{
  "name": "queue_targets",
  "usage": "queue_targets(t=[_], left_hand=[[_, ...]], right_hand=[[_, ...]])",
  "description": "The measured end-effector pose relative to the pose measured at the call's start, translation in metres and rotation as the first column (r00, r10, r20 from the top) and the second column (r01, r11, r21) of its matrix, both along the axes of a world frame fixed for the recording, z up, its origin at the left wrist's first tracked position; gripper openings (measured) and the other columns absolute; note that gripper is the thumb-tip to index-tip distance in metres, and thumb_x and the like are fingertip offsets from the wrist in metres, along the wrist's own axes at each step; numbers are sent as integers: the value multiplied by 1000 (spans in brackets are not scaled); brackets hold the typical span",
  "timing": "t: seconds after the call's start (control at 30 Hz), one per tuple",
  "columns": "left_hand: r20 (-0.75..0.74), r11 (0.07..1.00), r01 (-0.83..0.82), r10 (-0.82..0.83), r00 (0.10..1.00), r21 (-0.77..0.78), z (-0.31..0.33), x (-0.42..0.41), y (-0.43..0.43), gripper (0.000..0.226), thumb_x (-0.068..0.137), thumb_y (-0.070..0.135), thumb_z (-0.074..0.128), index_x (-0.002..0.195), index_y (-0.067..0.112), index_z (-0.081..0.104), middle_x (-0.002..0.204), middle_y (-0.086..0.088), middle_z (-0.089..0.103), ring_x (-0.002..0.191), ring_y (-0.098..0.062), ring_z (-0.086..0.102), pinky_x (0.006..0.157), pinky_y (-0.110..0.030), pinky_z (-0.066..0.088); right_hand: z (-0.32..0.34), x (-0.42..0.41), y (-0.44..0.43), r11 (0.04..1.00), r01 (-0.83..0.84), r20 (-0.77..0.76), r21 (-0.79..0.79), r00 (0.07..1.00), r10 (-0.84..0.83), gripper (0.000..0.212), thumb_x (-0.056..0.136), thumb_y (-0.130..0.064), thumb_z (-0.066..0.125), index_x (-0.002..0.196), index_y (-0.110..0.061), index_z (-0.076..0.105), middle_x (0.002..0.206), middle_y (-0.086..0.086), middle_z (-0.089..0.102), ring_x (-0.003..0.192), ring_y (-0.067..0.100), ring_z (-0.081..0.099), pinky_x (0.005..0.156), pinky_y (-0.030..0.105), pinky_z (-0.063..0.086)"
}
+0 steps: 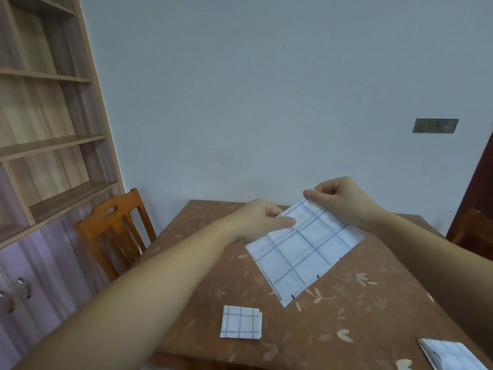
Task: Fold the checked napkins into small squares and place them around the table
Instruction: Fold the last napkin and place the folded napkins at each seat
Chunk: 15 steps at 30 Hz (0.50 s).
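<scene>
A white napkin with blue checks lies partly folded on the brown table, its far edge lifted. My left hand pinches its far left corner. My right hand pinches the far right corner, a little above the table. A small folded checked square lies near the table's left front edge. Another folded checked napkin sits at the front right, cut off by the frame.
An orange wooden chair stands at the table's left side. A tall wooden shelf unit with cupboard doors fills the left wall. Part of another chair shows at the far right, by a dark door.
</scene>
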<state>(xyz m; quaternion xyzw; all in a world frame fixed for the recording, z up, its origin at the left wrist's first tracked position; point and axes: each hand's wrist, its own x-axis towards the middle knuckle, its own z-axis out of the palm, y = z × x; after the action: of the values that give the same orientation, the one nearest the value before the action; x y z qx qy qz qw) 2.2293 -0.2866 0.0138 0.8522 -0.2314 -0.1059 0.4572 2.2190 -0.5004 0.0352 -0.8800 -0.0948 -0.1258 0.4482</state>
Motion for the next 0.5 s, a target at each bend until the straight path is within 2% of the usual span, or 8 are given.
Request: queue_targets(t=[0.1,0.17,0.23,0.27,0.3,0.37,0.43,0.5], left_hand=[[-32,990,-17,13,999,-143,-3,4,1,20,90,36,67,83,20,76,86,-3,77,82,-23,74,79,-35,57],[-51,954,-81,69,996,-290,-3,6,1,20,92,30,66,78,17,74,75,0,75,68,-15,71,67,-27,56],[-58,907,-164,153,986,-389,-4,9,2,20,93,25,65,77,15,73,69,1,73,61,-11,68,62,-24,54],[-55,888,-202,197,979,-414,-5,10,1,22,92,25,65,74,16,72,67,1,72,59,-11,67,62,-24,53],[-54,871,-235,235,971,-432,-8,11,1,25,92,26,66,69,17,72,66,1,71,58,-12,66,62,-25,52],[-49,850,-270,279,959,-452,-14,16,-1,32,91,29,67,61,19,71,66,-2,68,60,-17,64,65,-27,49],[-26,846,-286,307,951,-451,-18,16,0,33,86,38,69,62,16,69,69,-9,59,65,-19,57,66,-31,45],[1,848,-275,308,951,-453,-20,18,4,48,78,48,69,67,2,63,72,-8,50,68,-19,48,65,-32,37]], right_hand=[[-5,1,-4,964,29,-85,265,996,-7,46,88,-49,64,85,-5,76,85,13,75,74,25,68,71,34,54],[-14,0,-9,839,-52,-243,542,946,216,67,82,-67,50,101,-8,77,110,18,72,94,30,70,85,40,54],[-25,-3,-9,665,-70,-281,743,870,405,79,77,-77,38,110,-16,76,118,12,71,100,28,69,83,38,57],[-30,-5,-6,627,-82,-278,774,846,455,81,77,-79,36,114,-17,75,119,10,70,102,27,70,81,37,58],[-35,-5,-3,637,-109,-277,763,836,474,79,81,-77,37,120,-17,71,121,8,69,106,26,69,83,38,57],[-42,-2,6,751,-176,-285,636,852,440,56,95,-56,46,131,-16,61,124,7,69,114,26,66,95,46,53],[-42,0,13,841,-152,-291,519,894,341,36,98,-29,56,127,-7,62,116,9,72,110,30,68,99,51,51],[-39,0,12,877,-118,-300,466,911,282,28,98,-18,57,119,-3,65,110,13,74,102,31,70,93,48,54]])
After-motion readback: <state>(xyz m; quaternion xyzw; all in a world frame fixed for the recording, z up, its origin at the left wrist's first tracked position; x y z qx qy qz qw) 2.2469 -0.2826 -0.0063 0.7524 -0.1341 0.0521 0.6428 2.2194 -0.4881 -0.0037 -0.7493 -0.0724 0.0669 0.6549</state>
